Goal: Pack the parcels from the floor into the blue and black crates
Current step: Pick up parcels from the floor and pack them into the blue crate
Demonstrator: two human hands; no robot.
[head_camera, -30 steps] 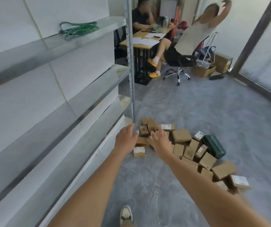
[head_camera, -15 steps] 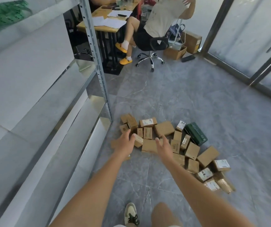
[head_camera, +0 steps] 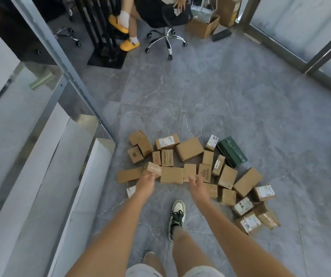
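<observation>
Our left hand (head_camera: pixel 145 183) and right hand (head_camera: pixel 197 184) reach loose-fingered, holding nothing, over cardboard parcels (head_camera: pixel 189 148) heaped on grey marble floor (head_camera: pixel 240 96); metal shelving (head_camera: pixel 40 156) crowds left, open floor right.

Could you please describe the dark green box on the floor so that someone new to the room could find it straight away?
Start at the spread of cardboard parcels on the grey floor in front of the metal shelving. Go to the pile's far right edge, on the side away from the shelving. The dark green box lies there beside a small white-labelled parcel; it is the only parcel that is not brown cardboard.
</observation>
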